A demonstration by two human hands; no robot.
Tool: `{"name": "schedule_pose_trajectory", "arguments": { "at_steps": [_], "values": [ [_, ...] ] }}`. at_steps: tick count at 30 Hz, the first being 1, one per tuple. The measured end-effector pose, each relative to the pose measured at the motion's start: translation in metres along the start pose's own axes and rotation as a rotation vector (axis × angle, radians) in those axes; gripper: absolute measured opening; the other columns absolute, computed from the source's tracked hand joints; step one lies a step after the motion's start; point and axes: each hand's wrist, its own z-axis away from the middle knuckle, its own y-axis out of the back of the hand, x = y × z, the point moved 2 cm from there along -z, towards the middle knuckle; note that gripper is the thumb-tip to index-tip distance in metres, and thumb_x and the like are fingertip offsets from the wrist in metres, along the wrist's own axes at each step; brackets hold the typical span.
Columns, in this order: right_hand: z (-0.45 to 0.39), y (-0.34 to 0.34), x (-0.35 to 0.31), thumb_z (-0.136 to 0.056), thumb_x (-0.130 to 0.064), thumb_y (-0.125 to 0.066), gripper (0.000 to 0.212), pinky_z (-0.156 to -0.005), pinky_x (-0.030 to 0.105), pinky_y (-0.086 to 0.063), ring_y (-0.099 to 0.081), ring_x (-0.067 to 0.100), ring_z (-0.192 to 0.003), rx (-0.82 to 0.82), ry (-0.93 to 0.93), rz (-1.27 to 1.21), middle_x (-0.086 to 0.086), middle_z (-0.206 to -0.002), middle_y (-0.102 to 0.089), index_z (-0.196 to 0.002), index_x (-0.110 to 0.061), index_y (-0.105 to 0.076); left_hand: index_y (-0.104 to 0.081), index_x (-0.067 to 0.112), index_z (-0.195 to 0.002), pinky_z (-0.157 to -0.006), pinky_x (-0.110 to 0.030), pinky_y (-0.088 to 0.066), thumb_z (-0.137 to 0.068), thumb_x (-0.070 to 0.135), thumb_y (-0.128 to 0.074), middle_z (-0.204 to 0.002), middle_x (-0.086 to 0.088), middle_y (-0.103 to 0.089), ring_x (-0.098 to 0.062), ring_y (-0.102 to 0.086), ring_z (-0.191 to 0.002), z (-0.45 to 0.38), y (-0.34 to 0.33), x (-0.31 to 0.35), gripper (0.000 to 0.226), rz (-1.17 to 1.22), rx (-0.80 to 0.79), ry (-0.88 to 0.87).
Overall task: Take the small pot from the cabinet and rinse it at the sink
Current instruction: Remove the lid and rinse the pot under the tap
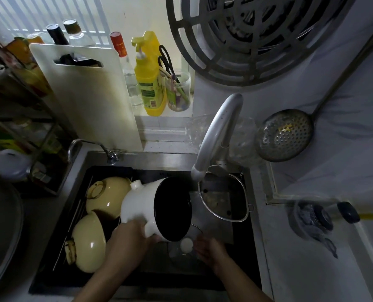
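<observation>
The small white pot [139,203] with a dark inside is tipped on its side over the black sink [244,232], its mouth facing right toward the faucet spout [197,171]. My left hand [131,236] grips the pot by its lower side handle. A glass lid with a white knob [186,245] lies low in the sink under the pot. My right hand [209,249] is at the lid's right edge, beside the knob; its grip on the lid is hard to make out. No running water shows.
Two cream bowls [107,197] [89,243] lie upside down on a rack in the sink's left part. A steel strainer basket [224,197] hangs at the sink's right. A white cutting board [89,94], yellow dish soap [150,81], bottles and a wall-hung skimmer [283,134] surround the sink.
</observation>
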Motion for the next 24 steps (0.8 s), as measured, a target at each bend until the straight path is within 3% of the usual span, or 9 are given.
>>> {"name": "schedule_pose_trajectory", "arguments": {
  "at_steps": [3,6,9,11,15,17,20,22,24],
  "values": [
    [-0.007,0.004,0.005,-0.099,-0.01,-0.036,0.04,-0.057,0.026,-0.046,-0.057,0.02,-0.068,0.021,-0.015,0.019,0.015,-0.087,-0.065,-0.133,0.007,-0.049,-0.047,0.032,-0.061,-0.057,-0.029,-0.049,-0.072,0.049,-0.072,-0.058,0.005,-0.054,-0.014,-0.06,-0.065,0.003,-0.001,-0.004,0.032,-0.112,0.0,-0.028],
    [-0.011,0.008,0.011,-0.101,-0.01,-0.032,0.037,-0.048,0.024,-0.048,-0.056,0.021,-0.067,0.041,-0.008,0.04,0.028,-0.117,-0.064,-0.128,0.005,-0.051,-0.045,0.035,-0.079,-0.063,-0.031,-0.05,-0.076,0.045,-0.069,-0.068,0.007,-0.049,-0.019,-0.063,-0.08,0.009,-0.002,-0.003,0.026,-0.19,0.02,-0.068],
    [-0.02,0.011,0.019,-0.101,-0.013,-0.036,0.024,-0.039,0.018,-0.044,-0.059,0.018,-0.053,0.064,-0.037,0.008,0.013,-0.07,-0.067,-0.094,-0.007,-0.059,-0.056,0.029,-0.101,-0.063,-0.028,-0.04,-0.079,0.046,-0.066,-0.072,0.009,-0.042,-0.017,-0.056,-0.083,0.014,-0.006,-0.002,0.029,-0.287,0.065,-0.067],
    [-0.026,0.01,0.024,-0.101,-0.018,-0.039,0.035,-0.035,0.013,-0.039,-0.054,0.011,-0.032,0.072,-0.061,-0.004,0.001,-0.042,-0.057,-0.069,-0.013,-0.053,-0.056,0.029,-0.111,-0.064,-0.027,-0.037,-0.081,0.048,-0.064,-0.082,0.006,-0.054,-0.017,-0.057,-0.088,0.016,-0.011,-0.004,0.037,-0.357,0.08,-0.083],
    [-0.031,0.004,0.024,-0.1,-0.015,-0.041,0.042,-0.032,0.012,-0.034,-0.043,0.006,-0.022,0.033,-0.076,0.099,-0.006,-0.03,-0.047,-0.058,-0.015,-0.046,-0.057,0.032,-0.119,-0.064,-0.028,-0.042,-0.08,0.049,-0.063,-0.106,0.002,-0.067,-0.018,-0.062,-0.097,0.017,-0.022,-0.014,0.043,-0.469,0.083,-0.123],
    [-0.038,0.004,0.018,-0.097,-0.009,-0.041,0.034,-0.038,0.018,-0.041,-0.05,0.008,-0.03,0.05,-0.035,0.093,-0.002,-0.038,-0.055,-0.065,-0.013,-0.05,-0.062,0.031,-0.112,-0.058,-0.029,-0.04,-0.075,0.048,-0.068,-0.098,0.001,-0.069,-0.019,-0.065,-0.09,0.017,-0.025,-0.018,0.041,-0.51,0.074,-0.125],
    [-0.042,0.001,0.002,-0.098,-0.01,-0.04,0.02,-0.055,0.027,-0.038,-0.058,0.016,-0.063,0.089,0.01,0.019,0.013,-0.091,-0.067,-0.093,-0.01,-0.059,-0.067,0.03,-0.107,-0.054,-0.029,-0.041,-0.072,0.046,-0.069,-0.091,0.0,-0.071,-0.02,-0.067,-0.083,0.018,-0.029,-0.022,0.038,-0.598,0.067,-0.127],
    [-0.042,-0.002,-0.002,-0.097,-0.009,-0.041,0.028,-0.058,0.028,-0.041,-0.059,0.019,-0.069,0.071,0.032,0.034,0.021,-0.112,-0.064,-0.115,0.0,-0.061,-0.064,0.03,-0.112,-0.058,-0.031,-0.044,-0.077,0.046,-0.065,-0.099,0.0,-0.07,-0.019,-0.067,-0.09,0.021,-0.033,-0.022,0.038,-0.624,0.084,-0.122],
    [-0.043,-0.003,-0.002,-0.096,-0.008,-0.043,0.037,-0.063,0.035,-0.048,-0.062,0.027,-0.075,0.067,0.022,0.076,0.023,-0.115,-0.066,-0.128,0.009,-0.054,-0.064,0.028,-0.112,-0.06,-0.031,-0.044,-0.081,0.047,-0.063,-0.102,-0.001,-0.07,-0.02,-0.067,-0.093,0.023,-0.034,-0.022,0.037,-0.643,0.098,-0.113]
  ]
}}
